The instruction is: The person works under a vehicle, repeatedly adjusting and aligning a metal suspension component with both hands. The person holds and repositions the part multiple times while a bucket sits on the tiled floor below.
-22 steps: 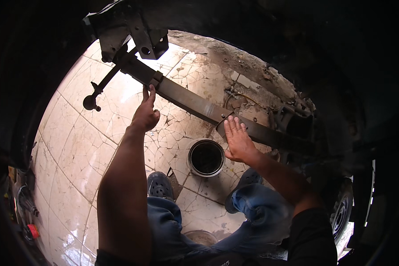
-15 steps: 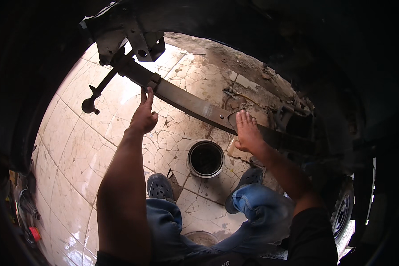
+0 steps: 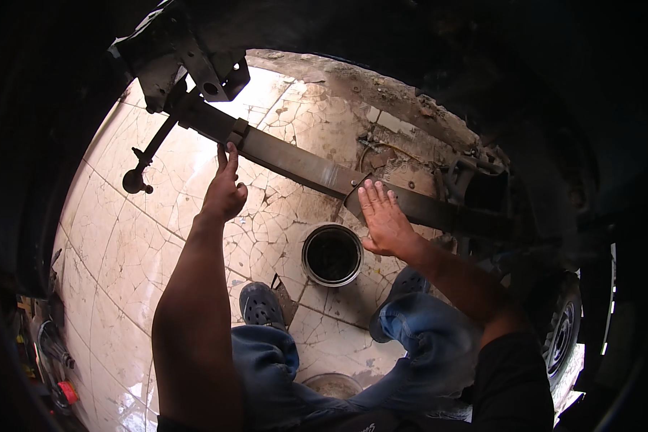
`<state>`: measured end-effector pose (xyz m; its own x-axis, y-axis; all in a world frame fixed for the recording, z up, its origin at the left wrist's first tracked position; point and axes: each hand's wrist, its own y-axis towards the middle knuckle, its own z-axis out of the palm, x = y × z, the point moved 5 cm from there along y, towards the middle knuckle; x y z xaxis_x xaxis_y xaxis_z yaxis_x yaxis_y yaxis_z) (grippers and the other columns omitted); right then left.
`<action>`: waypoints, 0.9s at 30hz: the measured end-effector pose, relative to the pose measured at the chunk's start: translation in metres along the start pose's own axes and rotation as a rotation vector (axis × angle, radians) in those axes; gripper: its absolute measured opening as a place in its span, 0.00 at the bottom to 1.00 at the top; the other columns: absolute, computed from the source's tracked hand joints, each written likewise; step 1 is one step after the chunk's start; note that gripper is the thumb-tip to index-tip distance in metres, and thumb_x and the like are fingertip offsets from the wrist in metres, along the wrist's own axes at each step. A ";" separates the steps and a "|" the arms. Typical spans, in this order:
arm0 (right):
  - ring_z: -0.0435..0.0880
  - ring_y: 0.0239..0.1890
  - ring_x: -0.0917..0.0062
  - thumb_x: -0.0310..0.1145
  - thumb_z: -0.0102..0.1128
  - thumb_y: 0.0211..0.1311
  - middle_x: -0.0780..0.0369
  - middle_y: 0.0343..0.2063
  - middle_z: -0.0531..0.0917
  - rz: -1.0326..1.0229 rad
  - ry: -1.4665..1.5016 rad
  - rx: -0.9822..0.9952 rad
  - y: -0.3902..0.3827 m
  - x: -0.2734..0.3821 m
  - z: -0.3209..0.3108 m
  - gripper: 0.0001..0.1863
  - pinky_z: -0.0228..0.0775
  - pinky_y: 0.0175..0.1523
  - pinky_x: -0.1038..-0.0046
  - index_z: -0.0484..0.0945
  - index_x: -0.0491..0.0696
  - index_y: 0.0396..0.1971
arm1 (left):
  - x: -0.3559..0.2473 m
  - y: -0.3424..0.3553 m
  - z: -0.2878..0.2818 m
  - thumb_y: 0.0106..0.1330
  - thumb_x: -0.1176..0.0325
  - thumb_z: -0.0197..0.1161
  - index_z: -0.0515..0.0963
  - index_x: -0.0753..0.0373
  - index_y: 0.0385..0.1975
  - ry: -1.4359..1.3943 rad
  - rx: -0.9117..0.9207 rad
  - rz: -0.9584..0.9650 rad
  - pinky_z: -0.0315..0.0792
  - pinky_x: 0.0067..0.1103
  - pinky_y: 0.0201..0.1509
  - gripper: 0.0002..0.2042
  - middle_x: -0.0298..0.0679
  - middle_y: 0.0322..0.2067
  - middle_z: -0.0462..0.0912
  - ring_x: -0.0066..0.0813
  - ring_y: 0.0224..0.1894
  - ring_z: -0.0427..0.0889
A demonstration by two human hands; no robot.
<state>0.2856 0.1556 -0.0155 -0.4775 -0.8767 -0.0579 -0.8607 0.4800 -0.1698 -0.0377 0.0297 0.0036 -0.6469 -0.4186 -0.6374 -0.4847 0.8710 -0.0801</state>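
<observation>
L hand [image 3: 223, 193] fingers curl loosely, tips touching long dark steel leaf spring [image 3: 295, 162]. R hand [image 3: 383, 219] flat, fingers spread wide against spring, gripping nothing. Round black metal can [image 3: 332, 255] below on floor.

A long, dark, flat steel leaf spring [image 3: 295, 162] slants across the view under a dark vehicle body. The left hand [image 3: 223, 191] touches its lower edge with raised fingers; the right hand [image 3: 383, 216] lies open-palmed against it — above a round black metal can [image 3: 332, 254] on the cracked pale tiled floor [image 3: 144, 237].
</observation>
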 end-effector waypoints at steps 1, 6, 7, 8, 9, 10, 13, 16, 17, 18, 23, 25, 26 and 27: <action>0.48 0.76 0.51 0.46 0.71 0.50 0.44 0.74 0.48 -0.043 -0.003 -0.013 -0.001 0.003 0.000 0.58 0.43 0.76 0.52 0.43 0.36 0.73 | 0.000 0.000 0.000 0.60 0.78 0.51 0.33 0.48 0.76 0.000 -0.003 -0.001 0.77 0.28 0.57 0.46 0.51 0.76 0.28 0.50 0.59 0.78; 0.49 0.76 0.52 0.44 0.70 0.51 0.45 0.73 0.49 0.148 -0.044 0.041 0.005 -0.037 -0.005 0.57 0.45 0.76 0.53 0.44 0.37 0.73 | 0.001 -0.001 -0.002 0.60 0.78 0.51 0.33 0.48 0.76 0.005 0.006 -0.007 0.77 0.28 0.56 0.46 0.50 0.76 0.29 0.50 0.59 0.78; 0.49 0.76 0.52 0.44 0.70 0.51 0.44 0.73 0.49 0.118 -0.035 0.035 0.004 -0.028 -0.004 0.57 0.45 0.76 0.53 0.44 0.37 0.73 | 0.002 0.000 -0.002 0.60 0.78 0.51 0.33 0.48 0.76 0.009 0.003 -0.008 0.77 0.28 0.56 0.46 0.50 0.76 0.29 0.50 0.59 0.78; 0.49 0.76 0.52 0.44 0.70 0.51 0.44 0.73 0.49 0.089 -0.029 0.034 0.004 -0.011 -0.006 0.57 0.45 0.76 0.53 0.43 0.37 0.73 | 0.003 0.001 -0.001 0.60 0.78 0.51 0.33 0.48 0.76 0.010 0.003 -0.007 0.77 0.28 0.56 0.46 0.50 0.76 0.29 0.50 0.59 0.78; 0.49 0.76 0.52 0.44 0.70 0.51 0.44 0.73 0.49 0.060 -0.022 0.032 0.000 0.001 -0.005 0.57 0.46 0.76 0.53 0.43 0.37 0.73 | 0.003 0.001 0.000 0.60 0.78 0.51 0.33 0.48 0.76 0.011 0.003 -0.007 0.77 0.28 0.56 0.46 0.50 0.76 0.29 0.50 0.59 0.78; 0.49 0.76 0.53 0.44 0.70 0.51 0.45 0.73 0.49 -0.014 -0.026 -0.016 -0.003 0.008 0.000 0.57 0.46 0.76 0.54 0.42 0.37 0.73 | 0.002 0.000 0.000 0.60 0.78 0.51 0.33 0.48 0.76 0.013 0.003 -0.007 0.77 0.28 0.56 0.46 0.50 0.76 0.29 0.50 0.59 0.78; 0.49 0.76 0.54 0.44 0.70 0.52 0.45 0.74 0.48 -0.028 -0.019 0.001 0.003 -0.017 -0.001 0.57 0.45 0.76 0.54 0.42 0.38 0.73 | -0.002 -0.001 0.000 0.60 0.78 0.51 0.33 0.48 0.76 -0.031 -0.002 0.005 0.77 0.28 0.56 0.46 0.51 0.76 0.29 0.51 0.59 0.79; 0.49 0.76 0.54 0.44 0.69 0.53 0.46 0.74 0.48 0.149 -0.037 0.070 0.007 -0.034 -0.004 0.58 0.45 0.76 0.54 0.40 0.39 0.74 | 0.003 0.001 0.000 0.60 0.78 0.51 0.33 0.48 0.76 -0.008 0.000 0.007 0.77 0.28 0.56 0.46 0.51 0.76 0.29 0.50 0.59 0.78; 0.49 0.76 0.53 0.45 0.69 0.53 0.46 0.74 0.48 0.196 -0.043 0.103 0.007 -0.037 -0.003 0.58 0.45 0.76 0.54 0.40 0.39 0.74 | 0.003 0.001 0.000 0.60 0.78 0.51 0.33 0.48 0.76 -0.004 0.000 0.005 0.77 0.28 0.56 0.46 0.51 0.76 0.29 0.50 0.59 0.78; 0.49 0.76 0.52 0.46 0.69 0.52 0.45 0.74 0.48 0.194 -0.079 0.084 0.006 -0.027 -0.001 0.58 0.44 0.76 0.53 0.40 0.38 0.74 | 0.003 0.001 -0.001 0.59 0.78 0.51 0.33 0.48 0.76 0.000 0.000 0.003 0.77 0.28 0.57 0.46 0.51 0.76 0.29 0.50 0.60 0.78; 0.48 0.76 0.52 0.47 0.70 0.51 0.45 0.74 0.47 0.032 -0.026 -0.019 0.001 -0.016 0.005 0.59 0.43 0.76 0.53 0.40 0.38 0.74 | -0.001 -0.001 0.001 0.59 0.78 0.50 0.33 0.48 0.76 -0.031 0.002 0.008 0.77 0.28 0.57 0.46 0.51 0.76 0.29 0.50 0.60 0.78; 0.47 0.76 0.52 0.47 0.70 0.50 0.45 0.74 0.47 0.099 -0.063 -0.055 0.004 -0.043 0.013 0.60 0.43 0.76 0.53 0.40 0.38 0.74 | -0.002 0.002 0.002 0.60 0.79 0.50 0.33 0.49 0.76 -0.023 0.007 0.015 0.77 0.28 0.57 0.46 0.50 0.76 0.28 0.51 0.60 0.78; 0.46 0.76 0.53 0.46 0.70 0.50 0.46 0.74 0.46 0.154 -0.044 0.016 0.006 -0.045 0.007 0.60 0.42 0.77 0.54 0.40 0.39 0.74 | 0.001 0.001 0.000 0.60 0.79 0.50 0.33 0.49 0.76 -0.009 0.005 0.007 0.77 0.28 0.57 0.46 0.50 0.76 0.28 0.51 0.60 0.78; 0.46 0.77 0.53 0.46 0.70 0.51 0.46 0.74 0.46 0.148 -0.029 0.035 0.006 -0.038 0.002 0.60 0.42 0.77 0.54 0.39 0.39 0.74 | 0.004 0.001 -0.001 0.60 0.79 0.50 0.33 0.49 0.76 0.003 0.005 0.002 0.77 0.28 0.56 0.46 0.50 0.76 0.28 0.51 0.60 0.78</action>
<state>0.2988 0.1914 -0.0160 -0.5932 -0.7971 -0.1131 -0.7741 0.6033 -0.1919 -0.0409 0.0284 0.0019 -0.6502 -0.4173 -0.6349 -0.4804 0.8732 -0.0820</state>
